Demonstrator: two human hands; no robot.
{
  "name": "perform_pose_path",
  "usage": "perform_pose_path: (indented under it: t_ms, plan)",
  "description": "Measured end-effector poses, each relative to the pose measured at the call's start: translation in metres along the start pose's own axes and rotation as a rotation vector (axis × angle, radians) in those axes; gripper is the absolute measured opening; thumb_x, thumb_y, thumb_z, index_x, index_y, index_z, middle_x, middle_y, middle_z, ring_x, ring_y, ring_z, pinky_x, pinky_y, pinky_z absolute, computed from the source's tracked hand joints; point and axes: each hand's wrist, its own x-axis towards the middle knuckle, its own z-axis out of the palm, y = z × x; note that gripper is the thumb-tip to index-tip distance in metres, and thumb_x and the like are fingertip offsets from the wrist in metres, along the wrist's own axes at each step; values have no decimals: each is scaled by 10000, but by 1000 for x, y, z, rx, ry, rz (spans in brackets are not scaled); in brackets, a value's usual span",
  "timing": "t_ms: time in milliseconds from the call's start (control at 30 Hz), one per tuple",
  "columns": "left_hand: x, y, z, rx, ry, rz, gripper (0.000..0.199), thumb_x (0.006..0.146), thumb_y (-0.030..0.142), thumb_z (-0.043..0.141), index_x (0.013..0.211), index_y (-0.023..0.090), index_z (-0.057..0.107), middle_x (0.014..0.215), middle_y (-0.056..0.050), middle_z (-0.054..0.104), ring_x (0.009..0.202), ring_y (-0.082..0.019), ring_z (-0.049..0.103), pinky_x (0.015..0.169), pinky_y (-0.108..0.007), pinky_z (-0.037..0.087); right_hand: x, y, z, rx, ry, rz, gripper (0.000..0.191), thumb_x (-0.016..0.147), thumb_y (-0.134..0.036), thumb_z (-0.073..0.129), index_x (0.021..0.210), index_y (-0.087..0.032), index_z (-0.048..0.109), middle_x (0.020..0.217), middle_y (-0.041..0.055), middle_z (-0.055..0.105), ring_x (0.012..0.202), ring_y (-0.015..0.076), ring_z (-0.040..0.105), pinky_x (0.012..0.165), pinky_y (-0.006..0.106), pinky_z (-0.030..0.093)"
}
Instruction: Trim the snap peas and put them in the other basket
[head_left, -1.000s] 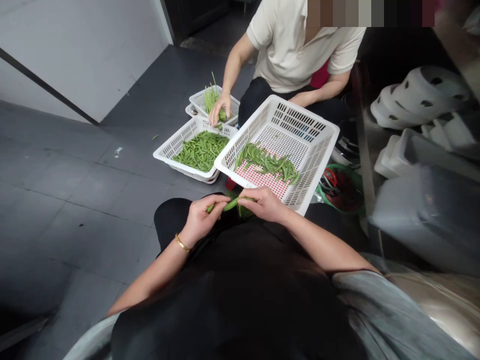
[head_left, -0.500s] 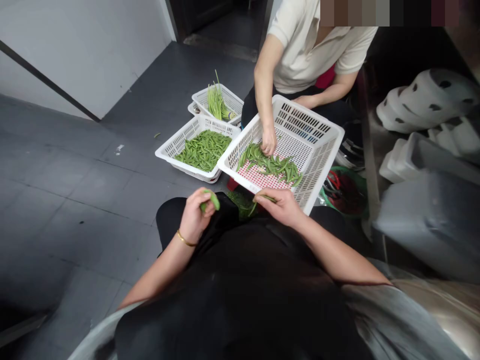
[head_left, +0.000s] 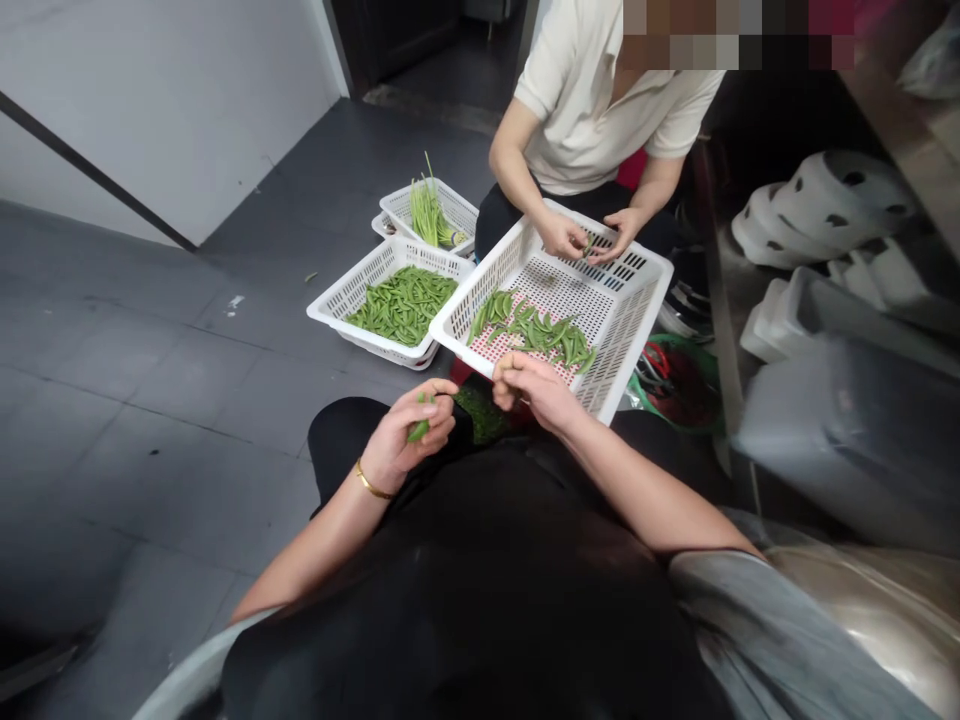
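My left hand (head_left: 409, 432), with a gold bracelet at its wrist, has its fingers curled around green pea pods (head_left: 418, 430). The pods show in part between thumb and palm; the rest is hidden. My right hand (head_left: 538, 388) is by the near rim of the large white basket (head_left: 469, 355). Its thumb and fingertips are pinched together, and whether anything is between them does not show clearly. Loose pea pods (head_left: 551, 335) lie spread on the floor of this basket. Below, between my hands, is a heap of green scraps (head_left: 480, 412).
A co-worker's hands (head_left: 589, 240) hold a pod over the basket's far side. Left of it, a second white basket (head_left: 337, 300) is full of pods. Behind stands a basket with long green stalks (head_left: 427, 215). White and grey containers (head_left: 847, 420) line the right.
The pod in my right fingers no longer shows. My left hand has moved right, toward my right hand. The co-worker's hand has lifted from the pods to meet their other hand.
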Motion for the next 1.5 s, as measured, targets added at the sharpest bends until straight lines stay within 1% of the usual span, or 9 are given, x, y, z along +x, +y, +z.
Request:
perform_pose_path:
  t_ms: [233,467,633,833,1000,1100,1367,1433,1500]
  plan:
    - [13,-8,15,650,301,285,223,617,283,793,713,141,651,515,57,413,463,-43,335,429,-178,246,6,22,29,78,128,-148,149,711,-295,704,807,-183,676,933,46,704,953,173,635,899,323,467]
    - [10,-2,12,339,-3,-174,307,732,386,692,630,110,604,431,53,387,324,-18,250,338,-174,109,-5,-10,0,-976,-239,-589,248,918,-269,464,772,-184,646,721,36,622,674,132,544,634,256,392]
    - [16,-11,15,56,59,-174,301,732,340,691,601,117,538,452,69,368,308,7,196,311,-143,99,-7,-13,6,-1407,-74,-746,271,896,-173,426,673,-179,581,638,39,538,603,147,468,554,284,305]
    - [14,-5,6,93,359,152,277,713,309,716,638,122,526,519,34,525,308,12,239,312,-136,137,-23,-27,-26,-1098,138,-567,230,930,-263,437,813,-184,619,720,52,594,663,151,538,630,268,404]
    - [7,0,8,285,365,232,243,724,288,713,669,124,541,592,-21,635,325,-6,322,328,-155,177,-24,-25,-23,-1015,-175,-276,304,848,-361,592,1097,-186,593,833,37,642,720,155,583,655,264,431]
    - [4,-4,11,327,322,237,222,732,271,713,673,121,560,598,-21,632,342,-9,340,341,-160,176,-19,-10,0,-906,-264,-334,189,904,-278,488,854,-170,634,769,35,640,715,138,580,673,251,429]
    - [7,-27,21,160,291,276,147,756,267,679,750,131,623,500,44,502,341,-7,277,360,-160,202,-6,18,21,-340,219,-229,322,919,-374,427,757,-166,610,589,-13,579,502,89,524,528,206,442]
    - [12,-22,16,72,327,323,130,754,257,662,730,143,605,571,30,544,339,-3,278,345,-160,198,-9,20,19,-439,147,-240,300,902,-369,467,786,-166,655,672,14,632,571,101,567,572,215,457]
    - [16,-13,7,-65,295,307,129,738,250,635,678,159,565,604,33,531,345,-10,280,328,-157,185,-14,16,8,-564,-170,-220,237,865,-358,543,855,-179,699,730,19,670,625,111,600,605,215,457]
